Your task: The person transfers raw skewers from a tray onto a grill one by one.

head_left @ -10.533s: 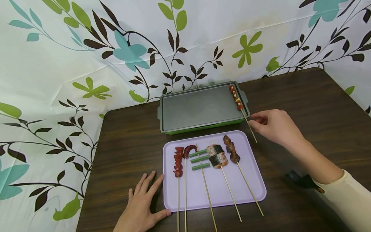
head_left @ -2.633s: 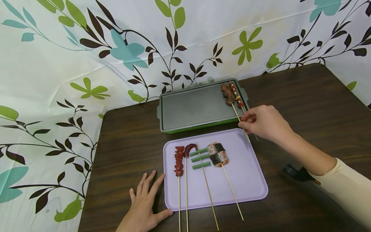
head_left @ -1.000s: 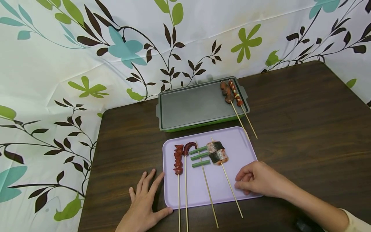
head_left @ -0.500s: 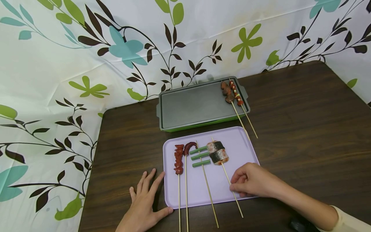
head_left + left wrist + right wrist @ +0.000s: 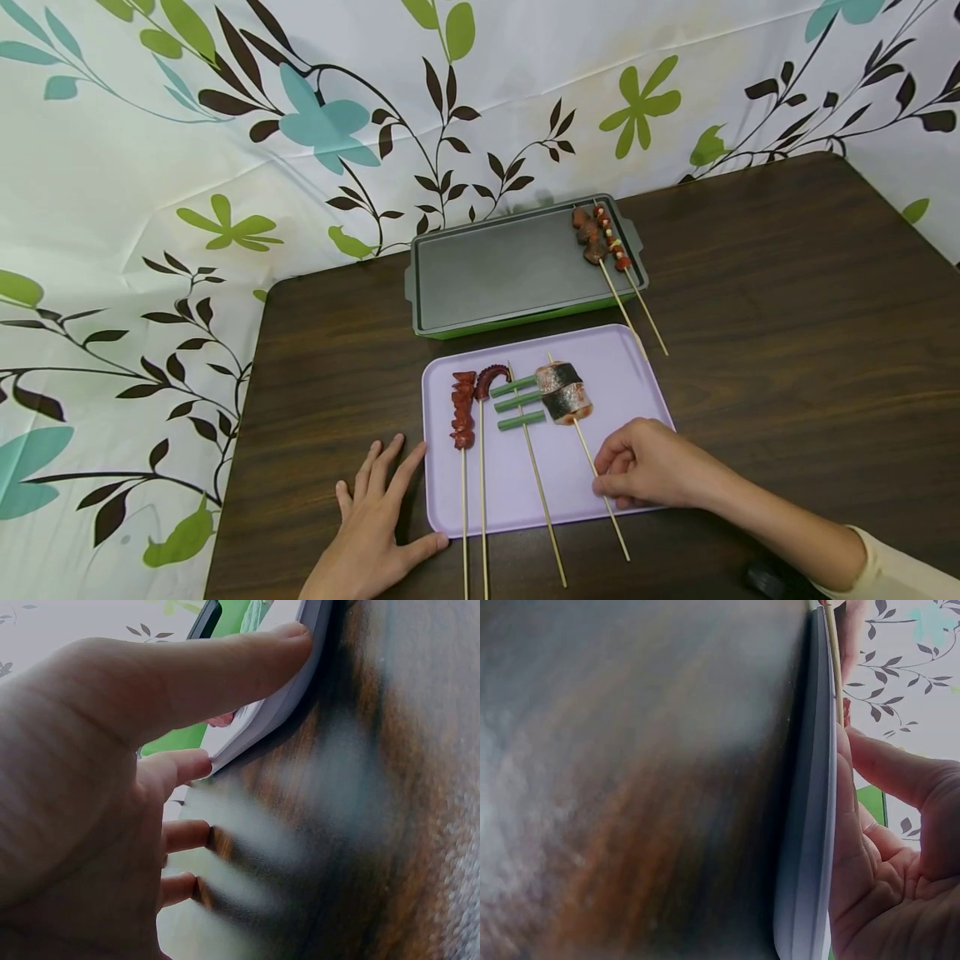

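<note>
My right hand (image 5: 652, 467) pinches the thin wooden stick of a skewer with two dark-skinned fish pieces (image 5: 564, 392), which lies on the lilac tray (image 5: 633, 375). In the right wrist view, the thumb and index finger meet at the stick, beside the tray's edge (image 5: 810, 825). With fingers spread, my left hand (image 5: 375, 529) rests on the table, its index fingertip and thumb at the tray's left side. Left of the fish lie a skewer of green stalks (image 5: 519, 407), a curled octopus tentacle skewer (image 5: 487, 383) and a red meat skewer (image 5: 462, 412).
Behind the tray stands a grey grill plate (image 5: 495, 275) on a green base. A brown meat skewer (image 5: 590, 237) and a red-and-white skewer (image 5: 611, 242) lie at its right end, sticks overhanging the front. A leaf-patterned curtain (image 5: 487, 108) hangs behind the dark wooden table (image 5: 772, 317).
The brown meat skewer has gone from the tray to the grill plate. My right hand let it go, came back over the tray and took the fish skewer's stick. My left hand stayed.
</note>
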The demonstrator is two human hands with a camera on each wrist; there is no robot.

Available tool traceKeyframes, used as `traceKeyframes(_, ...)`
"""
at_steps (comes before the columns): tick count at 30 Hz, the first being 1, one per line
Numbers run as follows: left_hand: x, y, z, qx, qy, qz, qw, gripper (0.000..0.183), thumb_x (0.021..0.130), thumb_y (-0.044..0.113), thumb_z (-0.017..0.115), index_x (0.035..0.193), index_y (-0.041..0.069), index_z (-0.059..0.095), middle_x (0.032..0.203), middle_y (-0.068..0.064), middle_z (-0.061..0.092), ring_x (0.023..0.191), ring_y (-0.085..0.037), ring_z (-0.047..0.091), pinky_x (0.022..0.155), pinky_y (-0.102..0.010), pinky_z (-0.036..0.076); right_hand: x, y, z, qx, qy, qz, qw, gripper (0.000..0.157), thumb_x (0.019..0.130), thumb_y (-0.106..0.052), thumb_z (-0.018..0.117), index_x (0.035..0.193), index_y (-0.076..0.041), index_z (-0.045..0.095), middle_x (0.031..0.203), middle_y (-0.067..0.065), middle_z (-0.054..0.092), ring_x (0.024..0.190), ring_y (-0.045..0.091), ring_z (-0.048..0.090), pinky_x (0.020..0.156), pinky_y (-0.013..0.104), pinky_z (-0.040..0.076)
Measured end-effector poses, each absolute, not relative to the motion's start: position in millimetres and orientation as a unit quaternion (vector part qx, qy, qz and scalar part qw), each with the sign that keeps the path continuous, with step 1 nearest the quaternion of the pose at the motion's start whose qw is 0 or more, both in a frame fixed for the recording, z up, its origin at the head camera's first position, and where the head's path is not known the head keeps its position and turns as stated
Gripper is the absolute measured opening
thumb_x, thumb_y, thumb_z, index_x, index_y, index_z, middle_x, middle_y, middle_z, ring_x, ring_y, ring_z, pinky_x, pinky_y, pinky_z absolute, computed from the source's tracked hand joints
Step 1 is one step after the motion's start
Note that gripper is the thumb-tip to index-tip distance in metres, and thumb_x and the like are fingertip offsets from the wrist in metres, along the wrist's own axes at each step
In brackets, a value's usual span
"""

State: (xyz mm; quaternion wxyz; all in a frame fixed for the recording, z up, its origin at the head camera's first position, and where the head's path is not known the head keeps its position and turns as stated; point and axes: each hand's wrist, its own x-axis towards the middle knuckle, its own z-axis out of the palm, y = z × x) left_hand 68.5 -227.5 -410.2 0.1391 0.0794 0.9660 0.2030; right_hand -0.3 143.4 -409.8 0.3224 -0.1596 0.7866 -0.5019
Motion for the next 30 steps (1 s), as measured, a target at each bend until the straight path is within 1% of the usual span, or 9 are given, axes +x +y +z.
traceKeyframes(18,67.7,-228.4,-412.0,0.073,0.964,0.205,0.151,0.108,0.069,0.066,0.077,0.156,0.041,0.018,0.162,-0.008,0.013,0.146,-0.042,0.001,0.090,-0.086,0.005,-0.3,153.9,-412.0,-0.152,0.776,-0.521,0.321,0.006,0.083,-0.010,0.074,0.084,-0.005,0.071,0.060,-0.001,0.066,0.053,0.015,0.064,0.047,0.026,0.051)
traceKeyframes(22,67.2,-228.7,-412.4,0.074,0.964,0.204,0.152,0.108,0.069,0.066,0.077,0.156,0.041,0.017,0.162,-0.008,0.013,0.146,-0.042,0.000,0.090,-0.086,0.005,0.2,156.4,-412.6,-0.147,0.779,-0.519,0.319,0.007,0.083,-0.010,0.074,0.085,-0.005,0.071,0.060,-0.002,0.066,0.053,0.014,0.062,0.046,0.025,0.050)
traceKeyframes(27,67.7,-228.7,-412.3,0.078,0.965,0.205,0.147,0.108,0.070,0.066,0.077,0.156,0.041,0.018,0.162,-0.009,0.014,0.146,-0.042,0.002,0.090,-0.087,0.006,1.5,160.3,-411.7,-0.150,0.786,-0.513,0.311,0.008,0.083,-0.011,0.075,0.086,-0.006,0.071,0.058,-0.004,0.065,0.051,0.011,0.060,0.046,0.022,0.045)
traceKeyframes(30,68.8,-228.2,-411.0,0.080,0.965,0.206,0.142,0.107,0.070,0.066,0.076,0.156,0.040,0.018,0.162,-0.009,0.015,0.146,-0.043,0.003,0.089,-0.087,0.007,2.3,163.1,-410.7,-0.155,0.791,-0.508,0.305,0.008,0.083,-0.012,0.075,0.086,-0.006,0.071,0.059,-0.005,0.065,0.052,0.010,0.061,0.046,0.022,0.045)
